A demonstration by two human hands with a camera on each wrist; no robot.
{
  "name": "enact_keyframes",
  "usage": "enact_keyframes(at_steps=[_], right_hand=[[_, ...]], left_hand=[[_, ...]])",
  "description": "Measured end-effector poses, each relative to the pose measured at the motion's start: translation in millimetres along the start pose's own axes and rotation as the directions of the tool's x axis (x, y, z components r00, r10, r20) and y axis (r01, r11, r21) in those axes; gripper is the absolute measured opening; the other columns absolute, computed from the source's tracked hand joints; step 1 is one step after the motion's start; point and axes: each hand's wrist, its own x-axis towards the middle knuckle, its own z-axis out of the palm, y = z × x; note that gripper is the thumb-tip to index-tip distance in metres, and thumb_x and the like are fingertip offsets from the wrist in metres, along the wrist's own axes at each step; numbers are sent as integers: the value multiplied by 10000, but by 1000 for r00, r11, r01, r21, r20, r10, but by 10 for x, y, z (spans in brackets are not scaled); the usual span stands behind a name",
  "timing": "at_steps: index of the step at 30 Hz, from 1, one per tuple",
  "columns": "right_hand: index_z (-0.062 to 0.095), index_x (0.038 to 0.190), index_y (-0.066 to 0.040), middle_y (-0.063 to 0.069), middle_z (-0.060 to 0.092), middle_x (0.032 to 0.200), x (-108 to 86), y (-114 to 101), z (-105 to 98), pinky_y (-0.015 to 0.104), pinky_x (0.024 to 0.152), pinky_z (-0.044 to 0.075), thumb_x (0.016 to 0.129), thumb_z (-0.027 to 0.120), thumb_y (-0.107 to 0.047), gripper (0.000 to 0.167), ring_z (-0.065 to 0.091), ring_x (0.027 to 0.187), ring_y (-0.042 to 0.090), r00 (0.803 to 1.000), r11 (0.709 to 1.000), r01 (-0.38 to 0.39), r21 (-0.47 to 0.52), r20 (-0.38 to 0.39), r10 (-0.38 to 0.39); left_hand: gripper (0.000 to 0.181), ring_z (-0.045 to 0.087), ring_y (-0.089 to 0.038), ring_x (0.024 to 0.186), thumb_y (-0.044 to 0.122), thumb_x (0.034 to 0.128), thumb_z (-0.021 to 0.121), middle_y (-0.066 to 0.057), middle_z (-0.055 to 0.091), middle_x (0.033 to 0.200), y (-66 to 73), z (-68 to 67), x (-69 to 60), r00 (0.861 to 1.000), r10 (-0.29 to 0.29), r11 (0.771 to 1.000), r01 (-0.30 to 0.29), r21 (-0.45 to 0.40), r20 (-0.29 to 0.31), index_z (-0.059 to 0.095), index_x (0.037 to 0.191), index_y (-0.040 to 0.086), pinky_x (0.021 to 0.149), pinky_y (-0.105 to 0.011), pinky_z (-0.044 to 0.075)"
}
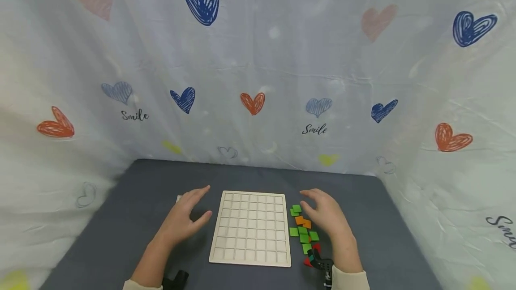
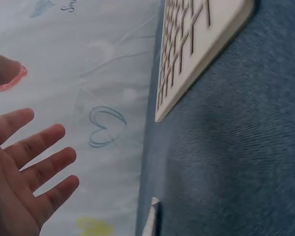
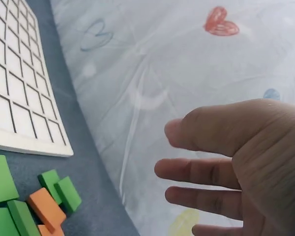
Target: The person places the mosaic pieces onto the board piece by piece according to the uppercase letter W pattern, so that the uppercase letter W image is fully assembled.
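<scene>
A pale wooden grid board [image 1: 251, 228] with rows of square recesses lies on the dark table between the two hands. My left hand [image 1: 183, 218] hovers left of the board, its fingers extended and holding nothing. In the left wrist view the left hand [image 2: 29, 167] shows spread fingers. On the other side my right hand [image 1: 324, 211] hangs above the small tiles, thumb and fingers apart, nothing in them. Green tiles [image 1: 303, 238], orange tiles [image 1: 299, 220] and a red tile [image 1: 316, 247] lie in a loose, partly overlapping heap along the board's right edge.
A pale object [image 1: 178, 198] lies mostly hidden behind the left hand. The dark grey tabletop [image 1: 225, 171] ends at a white curtain [image 1: 258, 57] printed with hearts, which hangs at the back and both sides.
</scene>
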Motion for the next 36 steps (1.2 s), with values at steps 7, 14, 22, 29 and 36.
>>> enact_keyframes(at_steps=[7,14,22,29,36], right_hand=[[702,1316,-70,130,646,1309,14,194,175,565,988,472,968,723,-199,372,596,1221,372,997,998,-62,14,45,61],[663,1357,-21,164,630,1317,52,371,404,553,1018,455,968,712,-169,419,589,1228,383,993,996,-74,-47,91,78],[708,1282,-11,154,650,1244,73,416,519,552,974,482,946,731,-131,357,619,1159,379,995,994,-68,-81,68,74],[767,1178,-59,95,654,1145,109,393,581,524,904,517,921,771,-121,264,636,1070,338,999,994,-32,-104,25,35],[763,1206,-91,90,629,1138,113,391,669,524,904,507,929,764,-137,281,603,1080,332,998,994,-50,-101,31,53]], left_hand=[[665,603,-216,963,180,947,756,-72,624,1240,-50,147,8,983,-117,984,134,-121,138,475,1546,116,782,-429,503],[624,460,-65,697,219,982,711,17,586,1048,-135,278,-49,927,-204,960,253,-122,315,473,1535,54,636,-303,418],[579,429,-50,685,294,980,705,93,503,945,-153,428,-136,919,-186,974,219,-59,348,539,1504,110,651,-300,393],[484,333,-49,667,299,935,750,103,425,861,-201,494,-163,945,-133,991,119,64,299,668,1393,166,642,-307,332],[484,336,-47,678,294,923,761,115,414,861,-231,503,-176,940,-150,988,132,80,306,674,1387,185,660,-310,328]])
